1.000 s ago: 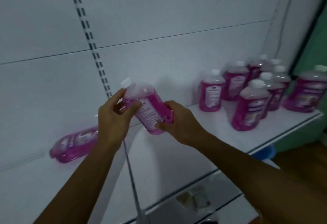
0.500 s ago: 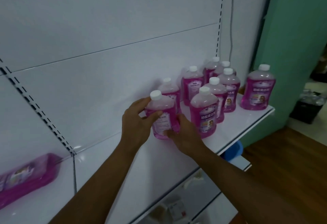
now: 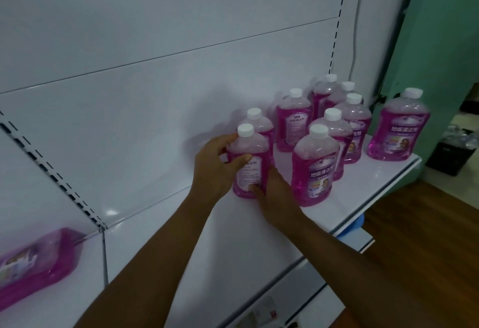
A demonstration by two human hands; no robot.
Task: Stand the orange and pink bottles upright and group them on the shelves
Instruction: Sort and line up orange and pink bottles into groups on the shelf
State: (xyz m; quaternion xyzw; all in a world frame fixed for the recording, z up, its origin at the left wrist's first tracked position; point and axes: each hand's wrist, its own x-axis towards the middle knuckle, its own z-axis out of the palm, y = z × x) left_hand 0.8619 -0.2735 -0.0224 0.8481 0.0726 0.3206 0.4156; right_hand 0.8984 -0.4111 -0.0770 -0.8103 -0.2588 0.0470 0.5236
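Since a moment ago, the pink bottle (image 3: 250,165) has been carried right and now stands upright on the shelf (image 3: 357,198), at the group's left edge. Left hand (image 3: 216,169) and right hand (image 3: 278,195) both wrap it; best to let go gently, once it sits flat.

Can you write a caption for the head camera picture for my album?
Both hands set a pink bottle upright beside the group.

The bottles (image 3: 313,167) hold pink-purple liquid under white caps (image 3: 319,131) and carry pale labels with dark lettering, the shelf (image 3: 350,206) and slotted back panel (image 3: 129,81) are white, the wall (image 3: 445,29) looks green, and the floor (image 3: 427,237) brown.
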